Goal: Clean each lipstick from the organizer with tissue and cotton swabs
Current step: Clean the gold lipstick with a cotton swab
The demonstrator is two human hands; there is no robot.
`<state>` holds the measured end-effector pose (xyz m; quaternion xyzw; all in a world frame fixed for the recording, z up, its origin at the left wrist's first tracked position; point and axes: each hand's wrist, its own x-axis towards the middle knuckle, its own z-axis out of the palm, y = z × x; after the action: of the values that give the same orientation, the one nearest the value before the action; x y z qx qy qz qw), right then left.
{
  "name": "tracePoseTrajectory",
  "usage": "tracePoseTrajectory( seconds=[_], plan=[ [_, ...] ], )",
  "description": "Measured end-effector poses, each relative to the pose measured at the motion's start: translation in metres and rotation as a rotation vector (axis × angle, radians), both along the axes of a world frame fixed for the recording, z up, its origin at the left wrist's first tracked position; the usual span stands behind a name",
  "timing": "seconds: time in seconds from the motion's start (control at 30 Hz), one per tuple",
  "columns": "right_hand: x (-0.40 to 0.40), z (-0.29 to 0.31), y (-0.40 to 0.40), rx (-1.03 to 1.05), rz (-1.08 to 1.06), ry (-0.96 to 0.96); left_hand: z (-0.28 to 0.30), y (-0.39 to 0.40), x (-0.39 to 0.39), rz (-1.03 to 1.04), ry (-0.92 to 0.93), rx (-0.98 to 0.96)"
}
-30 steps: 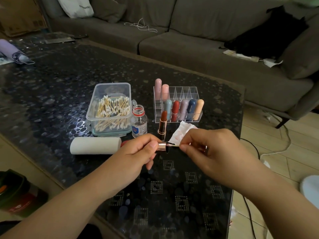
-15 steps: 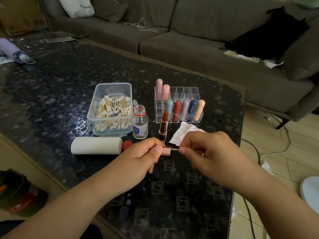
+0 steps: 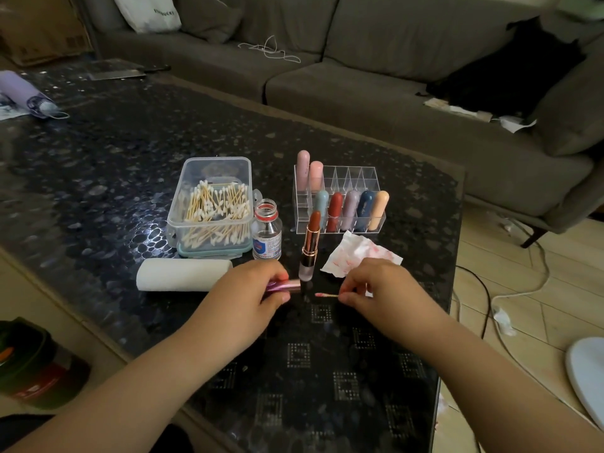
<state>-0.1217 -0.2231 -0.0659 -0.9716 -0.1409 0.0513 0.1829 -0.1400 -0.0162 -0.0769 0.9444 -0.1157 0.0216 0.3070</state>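
Note:
My left hand (image 3: 248, 295) grips a shiny pink lipstick cap (image 3: 287, 285), its open end facing right. My right hand (image 3: 382, 289) pinches a cotton swab (image 3: 327, 294) whose pink-stained tip points left, a short gap from the cap. An uncapped brown-red lipstick (image 3: 311, 246) stands upright just behind the two hands. A clear organizer (image 3: 359, 178) holds several capped lipsticks (image 3: 349, 210). A red-smeared tissue (image 3: 356, 256) lies in front of the organizer.
A clear box of cotton swabs (image 3: 214, 207) and a small open bottle (image 3: 267, 233) stand left of the lipstick. A white tissue roll (image 3: 183, 274) lies by my left hand. The dark glass table (image 3: 98, 158) ends near a sofa (image 3: 392, 76); cables (image 3: 510, 289) trail on the floor.
My right hand has pulled the swab out of the cap and away to the right. Both hands have dropped lower toward the table.

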Motion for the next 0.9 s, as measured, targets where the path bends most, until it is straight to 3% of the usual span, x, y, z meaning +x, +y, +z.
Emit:
tracePoseTrajectory(
  seconds=[0.17, 0.33, 0.53, 0.73, 0.9],
  plan=[
    [0.005, -0.006, 0.007, -0.038, -0.008, -0.016, -0.006, -0.005, 0.004, -0.074, -0.070, 0.217],
    [0.009, 0.005, 0.020, 0.316, -0.172, -0.122, -0.008, -0.006, 0.004, -0.035, -0.136, 0.232],
    [0.017, 0.007, 0.044, 0.456, -0.162, -0.139, -0.012, -0.007, 0.006, 0.000, -0.160, 0.183],
    [0.022, 0.021, 0.046, 0.616, -0.209, -0.170, 0.001, -0.012, 0.007, 0.125, -0.161, -0.172],
    [0.008, 0.048, 0.039, 0.817, -0.165, -0.031, 0.016, -0.022, 0.004, 0.133, 0.019, -0.572]
  ],
)
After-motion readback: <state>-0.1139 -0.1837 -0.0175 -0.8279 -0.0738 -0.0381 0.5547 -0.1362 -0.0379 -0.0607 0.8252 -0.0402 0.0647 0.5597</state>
